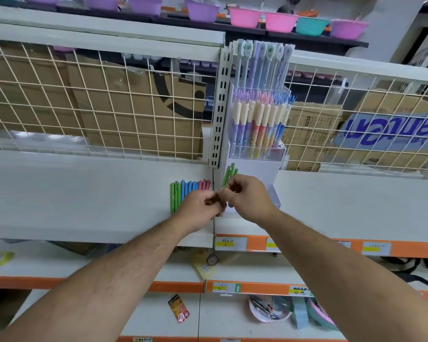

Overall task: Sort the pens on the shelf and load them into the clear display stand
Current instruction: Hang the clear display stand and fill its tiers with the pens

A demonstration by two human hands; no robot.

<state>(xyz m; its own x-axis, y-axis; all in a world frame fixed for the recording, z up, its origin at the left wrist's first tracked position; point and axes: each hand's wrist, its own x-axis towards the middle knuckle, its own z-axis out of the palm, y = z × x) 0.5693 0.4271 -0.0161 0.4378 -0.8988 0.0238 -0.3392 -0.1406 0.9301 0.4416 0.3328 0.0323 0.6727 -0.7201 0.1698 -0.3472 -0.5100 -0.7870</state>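
Right hand (pixel 247 196): my fingers clasped a few green pens (pixel 229 176), which slanted up and away.
Left hand (pixel 200 208): fingers curled at those pens' near ends; I couldn't tell whether they held them.
Pen row (pixel 188 190): green, blue and pink, lay on the shelf (pixel 84 193), left of my hands.
Clear display stand (pixel 257 154): stood just beyond my hands.

Both bare arms reach forward and meet in the middle. The right grip (pixel 247 196) curls its fingers around a few green pens (pixel 229 177). The left grip (pixel 200 206) is curled too, and its fingertips touch the right one.
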